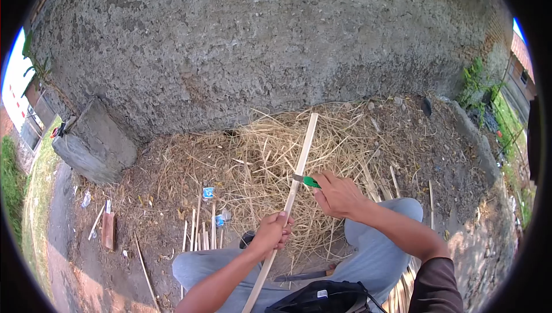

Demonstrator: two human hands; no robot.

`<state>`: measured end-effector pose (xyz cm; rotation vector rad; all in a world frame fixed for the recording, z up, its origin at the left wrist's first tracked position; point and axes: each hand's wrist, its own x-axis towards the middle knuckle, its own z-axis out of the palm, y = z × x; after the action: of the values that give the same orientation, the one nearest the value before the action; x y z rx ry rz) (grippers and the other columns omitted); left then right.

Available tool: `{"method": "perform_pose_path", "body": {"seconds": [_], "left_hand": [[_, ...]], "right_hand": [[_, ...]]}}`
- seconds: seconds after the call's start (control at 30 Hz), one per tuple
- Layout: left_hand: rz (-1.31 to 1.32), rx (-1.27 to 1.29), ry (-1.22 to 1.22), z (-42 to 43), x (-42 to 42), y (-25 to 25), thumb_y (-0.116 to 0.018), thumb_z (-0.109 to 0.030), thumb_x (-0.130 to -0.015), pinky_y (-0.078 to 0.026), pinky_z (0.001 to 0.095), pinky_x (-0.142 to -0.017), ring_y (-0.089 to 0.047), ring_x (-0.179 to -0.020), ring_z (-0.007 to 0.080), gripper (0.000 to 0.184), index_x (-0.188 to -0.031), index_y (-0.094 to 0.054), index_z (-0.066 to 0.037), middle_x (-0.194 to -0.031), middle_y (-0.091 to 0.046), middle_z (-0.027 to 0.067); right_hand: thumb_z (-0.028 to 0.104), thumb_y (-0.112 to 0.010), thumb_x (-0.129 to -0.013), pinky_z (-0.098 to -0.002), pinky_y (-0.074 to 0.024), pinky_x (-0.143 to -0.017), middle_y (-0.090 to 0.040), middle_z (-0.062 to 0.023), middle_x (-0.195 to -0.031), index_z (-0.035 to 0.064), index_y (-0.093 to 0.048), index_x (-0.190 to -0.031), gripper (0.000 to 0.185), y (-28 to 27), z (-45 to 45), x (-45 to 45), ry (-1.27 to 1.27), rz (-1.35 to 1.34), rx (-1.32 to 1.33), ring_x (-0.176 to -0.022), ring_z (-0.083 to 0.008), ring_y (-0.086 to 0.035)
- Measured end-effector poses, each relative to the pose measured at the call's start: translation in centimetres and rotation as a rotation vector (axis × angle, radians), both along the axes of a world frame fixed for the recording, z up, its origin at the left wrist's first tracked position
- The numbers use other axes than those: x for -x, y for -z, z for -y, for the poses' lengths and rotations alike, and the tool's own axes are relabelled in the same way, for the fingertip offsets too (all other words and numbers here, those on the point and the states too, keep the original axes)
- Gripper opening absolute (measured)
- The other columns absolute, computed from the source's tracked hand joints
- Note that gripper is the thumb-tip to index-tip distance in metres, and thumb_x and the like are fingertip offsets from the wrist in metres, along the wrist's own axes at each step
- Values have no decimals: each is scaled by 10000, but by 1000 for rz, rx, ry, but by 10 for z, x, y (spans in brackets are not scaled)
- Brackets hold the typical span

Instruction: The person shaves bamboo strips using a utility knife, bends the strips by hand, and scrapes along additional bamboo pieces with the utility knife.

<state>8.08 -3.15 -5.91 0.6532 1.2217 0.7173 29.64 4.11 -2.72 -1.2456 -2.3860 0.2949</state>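
A long pale strip of wood or bamboo [306, 145] runs slantwise from the lap up toward the wall. My left hand [272, 233] is closed around its lower part. In my right hand [339, 195] is a knife with a green handle [311, 182]; its short dark blade [297, 178] lies across the strip, above my left hand. Beneath and beyond the strip spreads a heap of thin pale shavings [270, 157]. The knife's grip is partly hidden by my right fingers.
A rough grey wall [247, 42] rises ahead. At the left stands a concrete block [98, 140], with a reddish-brown wooden piece [108, 229] below it. Thin strips [198, 226] and blue-and-white cups [208, 193] lie left of centre. A dark bag [322, 298] rests at the lap.
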Motion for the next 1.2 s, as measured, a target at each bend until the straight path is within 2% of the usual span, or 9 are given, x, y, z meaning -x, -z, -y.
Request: {"method": "perform_pose_path", "body": {"seconds": [0.07, 0.13, 0.33, 0.63, 0.73, 0.83, 0.9, 1.0, 1.2], "left_hand": [[67, 45, 31, -1, 1, 2, -334, -324, -1068, -209, 211, -383, -242, -451, 33, 325, -992, -504, -57, -634, -359, -48], [64, 48, 57, 0, -2, -1, -331, -336, -1067, -210, 213, -381, -239, -448, 33, 333, -986, -502, -61, -631, -357, -51], [48, 75, 105, -1, -5, 6, -323, -376, -1064, -212, 218, -377, -250, -457, 36, 353, -934, -478, -86, -629, -350, -54], [79, 148, 68, 1, -1, 9, -329, -419, -1056, -240, 220, -364, -266, -440, 42, 381, -898, -464, -100, -631, -368, -46], [-86, 100, 51, 2, -6, 11, -334, -403, -1056, -282, 235, -378, -315, -438, 62, 377, -848, -462, -116, -598, -361, -45], [-189, -76, 24, 3, -6, 45, -342, -428, -1046, -369, 294, -417, -439, -455, 133, 448, -820, -515, -83, -556, -446, 18], [-569, -322, 86, 2, -7, 50, -327, -393, -1042, -477, 422, -549, -579, -543, 293, 503, -817, -577, -19, -577, -556, 151], [-826, -393, 117, 2, -15, 37, -318, -366, -1034, -494, 514, -701, -640, -687, 414, 534, -851, -607, 44, -672, -612, 264], [-1099, -424, 178, 10, -25, 12, -412, -386, -1009, -493, 535, -678, -649, -702, 438, 482, -854, -588, 36, -703, -635, 258]], "right_hand": [[287, -574, -893, -486, -518, -617, -612, -207, -920, 25, -576, -1109, 340, -2, -6, -1, -52, 125, 11, -672, -389, -638], [301, -585, -839, -472, -535, -586, -651, -181, -741, 1, -628, -974, 332, 5, -19, -4, 17, 310, -6, -608, -361, -649], [247, -623, -775, -460, -536, -589, -651, -177, -656, 42, -670, -714, 219, 52, -22, 12, 208, 271, -41, -635, -343, -675], [179, -593, -793, -441, -533, -573, -667, -154, -662, 58, -680, -762, 152, 52, -14, 21, 195, 290, 18, -621, -319, -687], [161, -582, -814, -431, -536, -559, -669, -145, -659, 61, -673, -781, 140, 50, -13, 20, 183, 318, 3, -610, -306, -689], [147, -574, -827, -419, -539, -538, -670, -141, -657, 57, -663, -794, 131, 55, -16, 20, 163, 332, -17, -599, -295, -689], [141, -571, -832, -414, -540, -527, -670, -140, -655, 54, -658, -800, 127, 63, -20, 21, 147, 327, -24, -596, -290, -690], [129, -559, -812, -458, -518, -528, -646, -150, -625, 60, -653, -792, 119, 71, -23, 23, 152, 265, -33, -570, -324, -664], [119, -585, -781, -442, -515, -499, -640, -152, -612, 48, -637, -766, 89, 70, -25, 24, 142, 239, -72, -556, -325, -660]]}}
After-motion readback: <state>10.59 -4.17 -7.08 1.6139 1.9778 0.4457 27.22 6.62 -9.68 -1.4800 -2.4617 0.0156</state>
